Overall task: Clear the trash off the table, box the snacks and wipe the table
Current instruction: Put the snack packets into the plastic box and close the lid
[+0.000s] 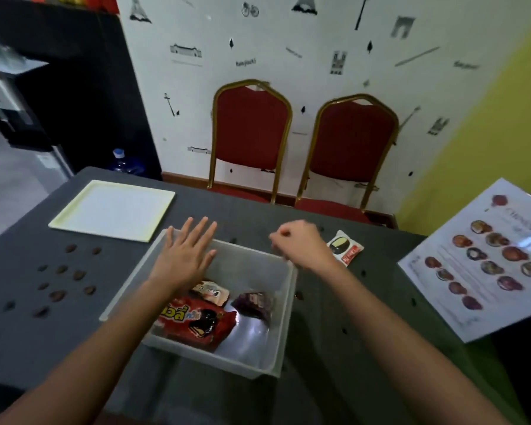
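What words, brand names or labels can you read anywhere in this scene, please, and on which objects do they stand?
"Bonjour!" on the wall, blurred, repeated at the right.
Large yellow Thai lettering on the red wafer pack in the clear box, only partly visible.
Red-strip lettering on the small white packet: too small to read.
Heading and captions on the laminated menu sheet: blurred, unreadable.
Print on the orange sachet and the purple pack: unreadable.
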